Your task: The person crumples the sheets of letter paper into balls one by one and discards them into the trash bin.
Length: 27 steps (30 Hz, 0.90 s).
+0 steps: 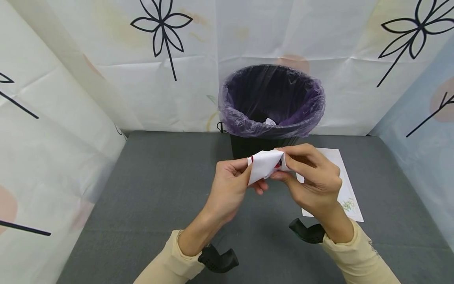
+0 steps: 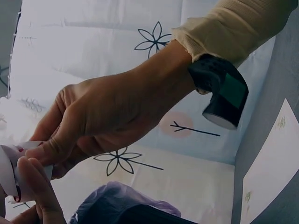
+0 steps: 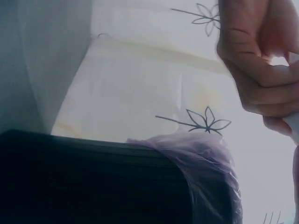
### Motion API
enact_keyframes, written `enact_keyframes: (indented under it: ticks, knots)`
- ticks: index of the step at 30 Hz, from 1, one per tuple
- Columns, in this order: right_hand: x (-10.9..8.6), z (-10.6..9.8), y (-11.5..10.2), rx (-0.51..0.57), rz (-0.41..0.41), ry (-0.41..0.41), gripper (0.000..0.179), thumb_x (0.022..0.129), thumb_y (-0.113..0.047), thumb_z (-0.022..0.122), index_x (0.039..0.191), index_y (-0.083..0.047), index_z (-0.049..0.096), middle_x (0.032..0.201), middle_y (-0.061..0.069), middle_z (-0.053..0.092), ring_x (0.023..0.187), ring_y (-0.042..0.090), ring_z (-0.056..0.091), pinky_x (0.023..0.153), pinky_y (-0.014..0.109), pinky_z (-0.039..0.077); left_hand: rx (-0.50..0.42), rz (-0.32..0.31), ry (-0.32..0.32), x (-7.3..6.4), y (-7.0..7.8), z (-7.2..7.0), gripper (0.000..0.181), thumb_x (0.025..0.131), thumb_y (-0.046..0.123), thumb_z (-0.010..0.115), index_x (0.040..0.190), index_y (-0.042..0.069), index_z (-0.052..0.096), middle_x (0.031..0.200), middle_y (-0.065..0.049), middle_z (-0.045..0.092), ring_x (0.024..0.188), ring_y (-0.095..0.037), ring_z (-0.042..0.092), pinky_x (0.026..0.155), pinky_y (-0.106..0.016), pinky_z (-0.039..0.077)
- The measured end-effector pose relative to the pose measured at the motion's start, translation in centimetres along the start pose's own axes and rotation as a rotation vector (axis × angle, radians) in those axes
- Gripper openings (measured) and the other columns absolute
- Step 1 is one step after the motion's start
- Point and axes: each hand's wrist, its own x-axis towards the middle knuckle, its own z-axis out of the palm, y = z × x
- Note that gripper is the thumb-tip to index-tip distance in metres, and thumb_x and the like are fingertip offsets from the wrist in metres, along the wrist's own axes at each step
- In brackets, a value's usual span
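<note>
Both hands hold a folded piece of white paper [image 1: 264,162] with red marks, up in front of the bin. My left hand [image 1: 227,185] pinches its left end between thumb and fingers. At the other end, my right hand [image 1: 313,177] grips the paper's edge with thumb and fingertips, where a small red and dark patch shows in the fold. In the left wrist view the white paper [image 2: 35,184] sits among the fingers at the lower left. The right wrist view catches only a sliver of it beside a hand.
Behind the hands stands a black bin [image 1: 244,146] with a purple plastic liner [image 1: 312,114] over its rim and a white scrap [image 1: 269,122] inside. A flat white sheet [image 1: 349,191] with a small green print lies on the grey table [image 1: 159,189], partly behind the right hand. Patterned cloth surrounds the table.
</note>
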Motion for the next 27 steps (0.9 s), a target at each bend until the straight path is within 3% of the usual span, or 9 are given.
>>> enact_keyframes:
  ticks: [6, 11, 15, 19, 21, 27]
  knots:
    - [-0.16, 0.52, 0.20, -0.110, -0.093, -0.001, 0.022, 0.088, -0.012, 0.081, 0.090, 0.009, 0.077, 0.088, 0.029, 0.064, 0.080, 0.030, 0.066, 0.082, 0.021, 0.056, 0.025, 0.030, 0.028, 0.05, 0.12, 0.11, 0.026, 0.105, 0.000, 0.053, 0.109, -0.022, 0.065, 0.070, -0.007, 0.066, 0.060, -0.011, 0.062, 0.056, -0.023, 0.051]
    - [0.05, 0.23, -0.05, -0.212, -0.091, -0.069, 0.032, 0.092, -0.020, 0.078, 0.090, 0.012, 0.074, 0.087, 0.025, 0.066, 0.072, 0.031, 0.062, 0.080, 0.018, 0.052, 0.016, 0.009, 0.059, 0.07, 0.11, 0.07, 0.029, 0.105, 0.002, 0.052, 0.105, -0.024, 0.064, 0.068, -0.004, 0.065, 0.059, -0.010, 0.061, 0.054, -0.021, 0.050]
    - [0.01, 0.05, -0.41, -0.311, -0.080, -0.125, 0.042, 0.095, -0.027, 0.075, 0.107, 0.013, 0.071, 0.089, 0.024, 0.067, 0.074, 0.031, 0.061, 0.083, 0.018, 0.051, 0.017, 0.005, 0.090, 0.11, 0.20, 0.07, 0.027, 0.105, 0.002, 0.053, 0.106, -0.023, 0.064, 0.068, -0.005, 0.065, 0.057, -0.010, 0.061, 0.053, -0.022, 0.050]
    - [-0.26, 0.24, -0.52, -0.373, -0.087, -0.123, 0.049, 0.094, -0.030, 0.075, 0.128, 0.005, 0.066, 0.090, 0.023, 0.066, 0.076, 0.031, 0.060, 0.089, 0.018, 0.049, 0.029, 0.021, 0.101, 0.17, 0.25, 0.07, 0.025, 0.104, 0.001, 0.055, 0.107, -0.022, 0.065, 0.069, -0.006, 0.065, 0.056, -0.011, 0.061, 0.052, -0.022, 0.051]
    - [-0.32, 0.32, -0.50, -0.370, -0.083, -0.115, 0.049, 0.094, -0.029, 0.074, 0.132, 0.001, 0.066, 0.089, 0.022, 0.066, 0.076, 0.030, 0.059, 0.089, 0.018, 0.049, 0.055, 0.046, 0.098, 0.15, 0.18, 0.08, 0.024, 0.103, 0.000, 0.057, 0.107, -0.021, 0.066, 0.069, -0.011, 0.066, 0.056, -0.010, 0.061, 0.052, -0.022, 0.051]
    - [0.01, 0.56, -0.23, -0.323, -0.104, -0.096, 0.041, 0.092, -0.026, 0.075, 0.121, 0.003, 0.072, 0.082, 0.021, 0.064, 0.070, 0.028, 0.057, 0.077, 0.020, 0.050, 0.237, 0.186, 0.092, -0.07, -0.19, 0.20, 0.023, 0.104, 0.002, 0.056, 0.102, -0.015, 0.071, 0.070, -0.026, 0.066, 0.056, -0.017, 0.063, 0.052, -0.026, 0.055]
